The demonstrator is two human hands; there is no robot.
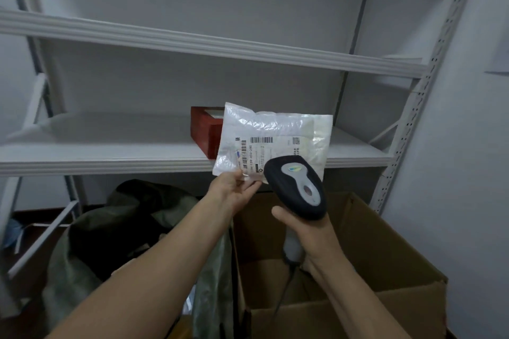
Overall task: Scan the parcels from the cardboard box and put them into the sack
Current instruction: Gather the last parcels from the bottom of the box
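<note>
White shelving is filling the background; in front of it the parcel, a translucent poly bag with barcode labels, is hanging label-side to camera, left hand pinching its lower left corner, right hand gripping the scanner just right of that, scanner head overlapping the parcel's lower edge. Judging by that, the scan is running and the drop is not yet done: the sack is sitting open below the left forearm, the cardboard box below the right hand, and I'm seeing too little inside either to count what's done or left.
</note>
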